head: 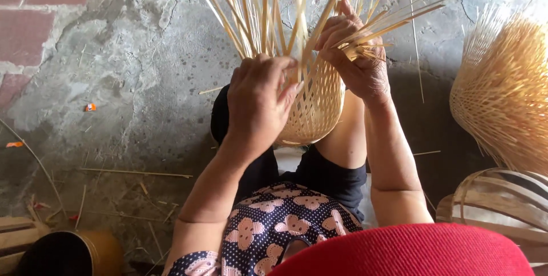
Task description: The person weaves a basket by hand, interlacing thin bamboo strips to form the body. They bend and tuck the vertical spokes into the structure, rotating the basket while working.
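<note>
Your left hand (257, 102) wraps over the rim of the half-woven bamboo basket (314, 107), fingers closed on the weave where the loose bamboo strips (268, 7) rise from it. Your right hand (354, 53) pinches a fan of those strips at the far side of the rim, fingers curled tight around them. The basket sits low between your knees, above the concrete floor (137, 70). It looks light and springy: the woven wall should flex under pressure, while the thin strips likely bend easily yet may split or kink if folded sharply. Grip at the woven rim, where it seems firmest, and handle the free strips near their base rather than their tips.
</note>
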